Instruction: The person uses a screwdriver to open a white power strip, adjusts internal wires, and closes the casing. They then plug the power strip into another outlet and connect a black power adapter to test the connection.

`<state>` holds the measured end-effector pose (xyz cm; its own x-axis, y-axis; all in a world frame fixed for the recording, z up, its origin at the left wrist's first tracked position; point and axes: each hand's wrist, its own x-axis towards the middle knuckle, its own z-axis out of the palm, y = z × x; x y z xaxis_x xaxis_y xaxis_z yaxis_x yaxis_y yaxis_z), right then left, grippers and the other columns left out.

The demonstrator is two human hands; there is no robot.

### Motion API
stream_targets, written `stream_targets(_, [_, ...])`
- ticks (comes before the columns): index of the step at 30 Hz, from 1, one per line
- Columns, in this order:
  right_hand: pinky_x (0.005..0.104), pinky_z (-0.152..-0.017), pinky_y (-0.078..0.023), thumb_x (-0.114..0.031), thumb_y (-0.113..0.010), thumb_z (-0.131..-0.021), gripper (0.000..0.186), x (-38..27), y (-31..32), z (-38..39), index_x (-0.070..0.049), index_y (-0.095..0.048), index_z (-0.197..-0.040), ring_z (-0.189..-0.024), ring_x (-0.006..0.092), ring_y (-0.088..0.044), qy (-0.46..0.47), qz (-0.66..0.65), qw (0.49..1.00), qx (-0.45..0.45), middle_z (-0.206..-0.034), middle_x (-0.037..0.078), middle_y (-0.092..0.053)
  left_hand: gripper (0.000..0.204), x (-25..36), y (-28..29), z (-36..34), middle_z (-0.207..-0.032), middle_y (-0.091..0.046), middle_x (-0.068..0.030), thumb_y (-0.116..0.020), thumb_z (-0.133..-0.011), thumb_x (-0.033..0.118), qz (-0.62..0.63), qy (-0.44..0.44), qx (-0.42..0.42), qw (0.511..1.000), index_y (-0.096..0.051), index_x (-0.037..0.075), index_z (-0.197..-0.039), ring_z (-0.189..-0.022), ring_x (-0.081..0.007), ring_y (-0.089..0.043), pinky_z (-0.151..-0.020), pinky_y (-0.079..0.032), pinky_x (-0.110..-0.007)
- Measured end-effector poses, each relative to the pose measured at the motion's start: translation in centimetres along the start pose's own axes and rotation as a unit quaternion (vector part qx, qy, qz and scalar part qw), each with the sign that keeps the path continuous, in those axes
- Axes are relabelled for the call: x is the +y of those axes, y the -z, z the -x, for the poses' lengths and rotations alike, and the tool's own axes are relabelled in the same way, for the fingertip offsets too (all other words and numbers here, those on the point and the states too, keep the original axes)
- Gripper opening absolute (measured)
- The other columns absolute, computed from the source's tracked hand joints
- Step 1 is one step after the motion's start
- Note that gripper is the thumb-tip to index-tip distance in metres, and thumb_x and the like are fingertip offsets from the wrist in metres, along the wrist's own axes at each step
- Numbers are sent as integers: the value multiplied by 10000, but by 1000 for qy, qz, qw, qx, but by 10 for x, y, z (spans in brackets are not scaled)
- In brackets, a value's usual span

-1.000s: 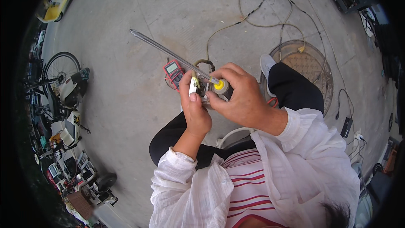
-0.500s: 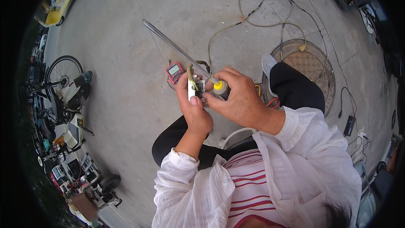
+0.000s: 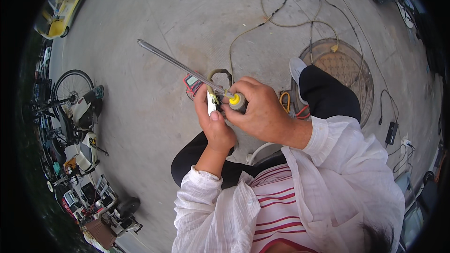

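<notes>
From the head view I look straight down on my own two hands, raised over a grey concrete floor (image 3: pixel 140 112). My right hand (image 3: pixel 262 112) is closed around a small tool with a grey cylindrical body and a yellow round cap (image 3: pixel 236 99); the fingers curl over the top of it and the thumb presses in from the near side, so the grip is firm. From that tool a long thin silver metal rod (image 3: pixel 173 63) runs up and to the left, its tip well out over the bare concrete. My left hand (image 3: pixel 214 122) is just beside the right, touching it; its fingers are wrapped around a small white flat piece (image 3: pixel 211 107), with the thumb laid along its near face. What sits between the two hands beyond that is too hidden for me to tell.

Just behind the hands, on the floor, lies a red handheld meter with a pale screen (image 3: pixel 193 83), partly covered by my left fingers. A yellowish cable (image 3: pixel 281 14) loops across the concrete towards a round rusty metal manhole cover (image 3: pixel 347 70) on the right. My leg in black trousers (image 3: pixel 328 98) crosses the cover, ending in a white shoe (image 3: pixel 296 68). Orange and red wires (image 3: pixel 293 105) lie beside my right wrist. At the far left edge stand parked bicycles (image 3: pixel 70 93).
</notes>
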<state>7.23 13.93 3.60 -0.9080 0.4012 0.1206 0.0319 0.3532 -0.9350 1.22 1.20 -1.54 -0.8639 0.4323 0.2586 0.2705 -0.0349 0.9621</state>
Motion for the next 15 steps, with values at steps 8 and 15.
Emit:
stream_targets(8, [407,-629,-528,-170,-735,-724,235,0,-2,2,-39,-608,-872,-782,314,-655,24,20,999,28,-881,106,-622,764,7,-5,-5,-1166,-506,-155,-476,-888,616,83,49,-14,995,-416,-20,-1305,-1041,-222,-498,-937,-398,-365])
stream_targets(15, [389,-577,-520,-166,-750,-702,236,2,-2,4,-67,-581,-833,-747,285,-654,77,42,995,55,-858,80,-613,722,8,-5,-6,-1137,-528,-164,-482,-877,578,106,32,-15,994,-449,-30,-1264,-1015,-219,-503,-915,-402,-365])
